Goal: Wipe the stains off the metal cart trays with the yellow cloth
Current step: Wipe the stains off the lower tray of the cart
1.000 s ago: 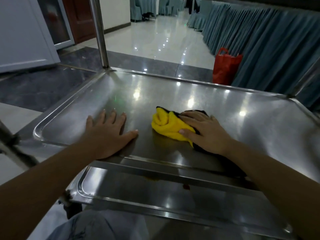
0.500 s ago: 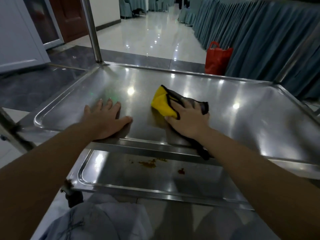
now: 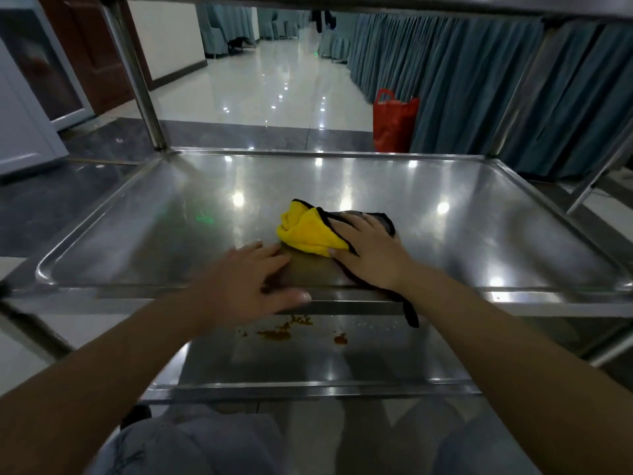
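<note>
A yellow cloth (image 3: 306,232) with a black edge and a grey back lies bunched near the middle of the metal cart's middle tray (image 3: 144,214). My right hand (image 3: 368,250) presses flat on the cloth, fingers spread over it; a black corner hangs over the tray's front rim. My left hand (image 3: 255,277) lies flat and open at the front rim, just left of the cloth, thumb over the edge. Below, the lower tray (image 3: 394,365) carries orange-brown stains (image 3: 284,330) near its back.
The cart's upright posts stand at the back left (image 3: 137,80) and right (image 3: 603,166), and an upper shelf edge (image 3: 376,1) crosses the top of the view. A red bag (image 3: 394,121) stands on the floor by teal drapes. My knees are under the lower tray.
My head has dropped lower, so the upper shelf edge and more of the stained lower tray show. My left hand slid right toward the cloth. My right hand pushed the cloth slightly farther back.
</note>
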Action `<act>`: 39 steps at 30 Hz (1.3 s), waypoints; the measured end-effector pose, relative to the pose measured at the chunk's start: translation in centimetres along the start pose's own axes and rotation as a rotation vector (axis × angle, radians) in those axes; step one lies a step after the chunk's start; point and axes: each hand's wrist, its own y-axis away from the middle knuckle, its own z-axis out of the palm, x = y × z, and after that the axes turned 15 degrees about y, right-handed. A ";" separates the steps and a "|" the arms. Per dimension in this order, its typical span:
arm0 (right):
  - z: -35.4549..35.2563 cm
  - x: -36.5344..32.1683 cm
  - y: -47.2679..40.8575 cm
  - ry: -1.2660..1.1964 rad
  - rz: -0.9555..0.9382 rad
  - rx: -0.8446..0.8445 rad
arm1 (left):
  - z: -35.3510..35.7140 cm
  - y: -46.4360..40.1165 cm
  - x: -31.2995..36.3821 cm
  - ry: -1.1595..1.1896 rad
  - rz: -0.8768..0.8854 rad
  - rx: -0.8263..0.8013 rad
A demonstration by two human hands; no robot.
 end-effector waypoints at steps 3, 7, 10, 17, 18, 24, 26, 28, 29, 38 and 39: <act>-0.7 0.9 1.1 0.031 -0.111 0.037 | 1.5 -0.7 0.1 -0.228 -0.089 -0.068; -1.4 2.1 3.5 0.059 -0.134 0.155 | 1.6 -0.7 -0.7 -0.243 -0.091 -0.049; -2.3 3.0 5.1 0.086 -0.114 0.185 | 1.4 -0.8 -0.5 -0.259 -0.106 -0.058; -5.2 2.4 11.7 -0.102 -0.176 0.263 | 2.4 1.6 2.9 0.031 0.120 0.285; -5.5 2.0 12.5 -0.117 -0.203 0.275 | 2.7 2.4 3.6 0.116 0.199 0.372; -3.9 0.0 15.5 -0.230 -0.325 0.242 | 3.3 6.9 4.8 0.248 0.400 0.430; -1.4 -0.3 16.0 -0.282 -0.329 0.190 | 4.9 7.5 3.9 0.189 0.380 0.355; 1.6 -0.4 16.0 -0.419 -0.272 0.112 | 7.0 7.5 2.2 0.163 0.276 0.217; 3.1 -0.3 15.9 -0.510 -0.215 0.067 | 8.1 7.2 1.2 0.187 0.192 0.159; 15.9 1.6 11.9 -0.503 0.075 -0.166 | 19.1 0.6 -5.8 0.226 -0.429 -0.029; 17.1 1.9 11.5 -0.423 0.077 -0.192 | 20.3 -0.1 -6.1 0.204 -0.451 -0.036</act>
